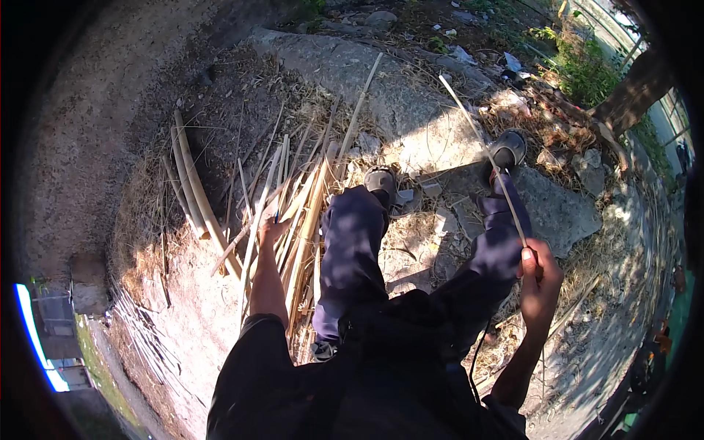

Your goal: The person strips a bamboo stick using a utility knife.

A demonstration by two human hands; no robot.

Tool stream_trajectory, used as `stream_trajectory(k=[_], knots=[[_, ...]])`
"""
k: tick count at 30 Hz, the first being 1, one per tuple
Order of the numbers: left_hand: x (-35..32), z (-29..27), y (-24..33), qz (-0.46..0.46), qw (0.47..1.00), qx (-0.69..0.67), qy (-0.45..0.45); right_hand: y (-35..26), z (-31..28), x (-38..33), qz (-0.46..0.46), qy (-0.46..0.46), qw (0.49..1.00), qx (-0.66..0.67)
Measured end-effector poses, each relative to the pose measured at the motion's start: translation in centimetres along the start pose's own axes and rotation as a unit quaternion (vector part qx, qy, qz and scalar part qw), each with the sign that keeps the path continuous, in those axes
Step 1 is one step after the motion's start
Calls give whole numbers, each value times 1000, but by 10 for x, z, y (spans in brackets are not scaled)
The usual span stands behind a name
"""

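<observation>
The work takes place outdoors, on dry, uneven ground [198, 308] patched with hard sunlight and shade. Brown bare soil [132, 95] spreads at the upper left. A broad grey rock [323, 62] runs across the top, with pale litter [462, 55] beyond it, and a flat stone slab [561, 213] lies to the right of the legs. At the upper right, a tree trunk [642, 92] leans near a green shrub [583, 70], with dry brown debris below.

The person's legs, in dark trousers [352, 231], are spread apart; 1 dark shoe [380, 178] is near the split sticks and the other is by the slab. The right hand [541, 275] pinches the near end of a long, thin pale strip [480, 139] between thumb and fingers. The strip slants up and to the left, passing in front of the right shoe [510, 147] in this view.

The left hand [271, 233] is at the pile of split sticks [304, 227], left of the legs. Something small and blue shows at its fingers; whether it grasps this or a stick, I cannot tell. Beyond it lie 2 thicker curved poles [199, 183].
</observation>
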State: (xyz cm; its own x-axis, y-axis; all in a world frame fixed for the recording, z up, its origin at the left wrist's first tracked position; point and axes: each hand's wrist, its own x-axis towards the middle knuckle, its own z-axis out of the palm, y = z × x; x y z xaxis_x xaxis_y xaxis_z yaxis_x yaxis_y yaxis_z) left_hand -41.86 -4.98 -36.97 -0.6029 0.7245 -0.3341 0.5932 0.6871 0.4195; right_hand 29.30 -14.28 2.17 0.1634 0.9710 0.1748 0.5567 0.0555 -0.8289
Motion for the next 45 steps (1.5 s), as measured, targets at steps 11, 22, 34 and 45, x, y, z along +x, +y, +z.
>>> stream_trajectory(k=[11, 22, 34, 45], knots=[[-164, 84, -88, -250, 745, -599, -152, 41, -25, -16, 53, 31, 996, -63], [-175, -61, 288, 170, 824, -534, -85, 8, 25, 98, 85, -230, 945, 216], [-281, -30, 486, 266, 723, -561, -303, 34, 102, 161, 172, -275, 878, 351], [-310, -16, 460, 358, 762, -458, -285, 31, 104, 141, 115, -266, 889, 355]])
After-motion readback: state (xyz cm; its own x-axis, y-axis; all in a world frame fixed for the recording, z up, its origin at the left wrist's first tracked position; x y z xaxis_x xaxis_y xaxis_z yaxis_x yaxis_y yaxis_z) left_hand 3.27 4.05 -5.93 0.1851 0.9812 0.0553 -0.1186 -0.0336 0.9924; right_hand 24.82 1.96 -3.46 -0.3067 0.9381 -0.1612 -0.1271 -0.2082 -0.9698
